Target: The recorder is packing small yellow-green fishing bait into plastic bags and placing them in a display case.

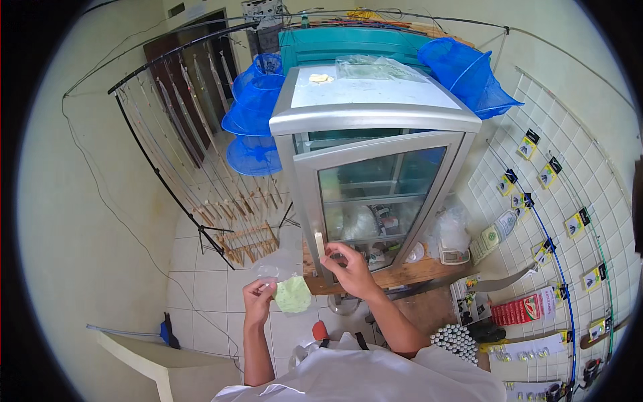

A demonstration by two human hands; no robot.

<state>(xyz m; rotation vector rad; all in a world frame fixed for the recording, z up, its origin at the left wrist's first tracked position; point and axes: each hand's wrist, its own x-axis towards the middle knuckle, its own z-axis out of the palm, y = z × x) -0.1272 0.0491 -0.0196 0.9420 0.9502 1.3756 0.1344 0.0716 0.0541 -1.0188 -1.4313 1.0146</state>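
My left hand (259,296) pinches the edge of a clear plastic sheet or bag (274,265) together with a flat, round, pale green piece (293,295), whose material I cannot tell. Fingers and thumb of my right hand (351,269) are at the pale door handle (320,246), gripping its edge. This handle belongs to the glass door (382,171) of an aluminium display cabinet (374,120). The door stands ajar, with a gap along its top. Through the glass, shelves with plastic-wrapped goods (359,223) show dimly.
The cabinet rests on a wooden table (417,271), beside a small scale (453,255) and plastic bags (449,226). Fishing rods (191,95) hang on a black rack at left. Blue mesh nets (253,151) flank the cabinet. A white wire grid (542,191) with packaged goods covers the right wall.
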